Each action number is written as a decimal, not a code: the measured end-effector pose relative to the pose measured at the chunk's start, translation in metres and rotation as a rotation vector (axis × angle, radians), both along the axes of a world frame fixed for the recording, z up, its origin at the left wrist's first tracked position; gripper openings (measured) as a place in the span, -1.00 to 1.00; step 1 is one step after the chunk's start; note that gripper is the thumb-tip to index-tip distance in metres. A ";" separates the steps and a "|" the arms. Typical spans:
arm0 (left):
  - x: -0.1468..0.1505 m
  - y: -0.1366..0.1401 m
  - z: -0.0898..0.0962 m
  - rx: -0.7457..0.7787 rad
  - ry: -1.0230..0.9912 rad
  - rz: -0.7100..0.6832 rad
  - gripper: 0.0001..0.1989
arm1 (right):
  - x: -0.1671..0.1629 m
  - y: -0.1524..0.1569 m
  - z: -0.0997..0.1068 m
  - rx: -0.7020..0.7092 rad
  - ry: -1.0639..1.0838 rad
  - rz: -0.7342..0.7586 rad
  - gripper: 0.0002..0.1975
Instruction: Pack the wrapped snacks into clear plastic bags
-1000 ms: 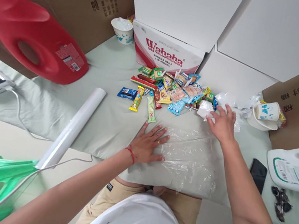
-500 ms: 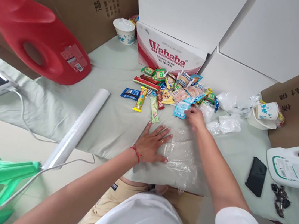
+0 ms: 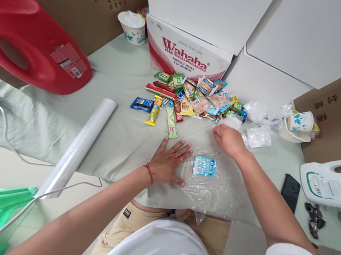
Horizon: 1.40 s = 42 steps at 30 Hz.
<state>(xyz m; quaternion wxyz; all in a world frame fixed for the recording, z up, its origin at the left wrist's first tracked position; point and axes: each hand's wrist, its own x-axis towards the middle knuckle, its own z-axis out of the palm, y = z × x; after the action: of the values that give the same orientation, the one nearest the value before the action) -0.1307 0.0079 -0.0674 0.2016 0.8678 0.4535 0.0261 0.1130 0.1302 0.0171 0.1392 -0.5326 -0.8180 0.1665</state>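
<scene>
Fingers spread, my left hand [image 3: 170, 162] lies flat on the cloth, at the left edge of a clear plastic sheet [image 3: 228, 188]. A light blue snack packet [image 3: 205, 166] rests on that sheet, to the right of my left hand. My right hand [image 3: 228, 139] is over the cloth between the sheet and a heap of wrapped snacks [image 3: 201, 100], fingers curled in and slightly blurred. Nothing shows in its fingers. Just left of it lies a pale green wrapped bar [image 3: 171, 122], with a yellow packet [image 3: 154, 110] and a dark blue packet [image 3: 142, 104] farther left.
A roll of plastic film [image 3: 80, 145] hangs past the table edge at left, near a red jug [image 3: 69, 70]. Clear wrappers [image 3: 258, 137], paper cups [image 3: 301, 121], a black phone [image 3: 290, 191], keys [image 3: 314, 220] and a white jug [image 3: 336, 182] lie right. Boxes [image 3: 185, 52] stand behind.
The light blue packet has moved from the front of the heap, by my right hand, onto the clear sheet. My right hand is now apart from it. My left hand stays flat; the view has shifted.
</scene>
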 end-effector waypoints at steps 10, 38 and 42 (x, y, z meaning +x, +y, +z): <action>-0.001 0.000 -0.002 -0.013 0.012 0.005 0.13 | -0.017 0.081 0.006 0.180 -0.130 -0.056 -0.81; 0.002 0.002 0.007 -0.076 0.028 0.016 0.15 | -0.017 0.062 -0.016 0.163 -0.410 -0.151 -0.62; 0.001 0.002 0.003 -0.069 0.000 0.018 0.14 | -0.020 0.094 -0.021 0.181 -0.444 -0.124 -0.61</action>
<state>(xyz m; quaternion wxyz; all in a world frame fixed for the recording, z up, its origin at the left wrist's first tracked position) -0.1302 0.0098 -0.0645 0.2312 0.8560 0.4621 0.0121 0.0929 0.2241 -0.0036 0.0131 -0.5906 -0.8060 -0.0372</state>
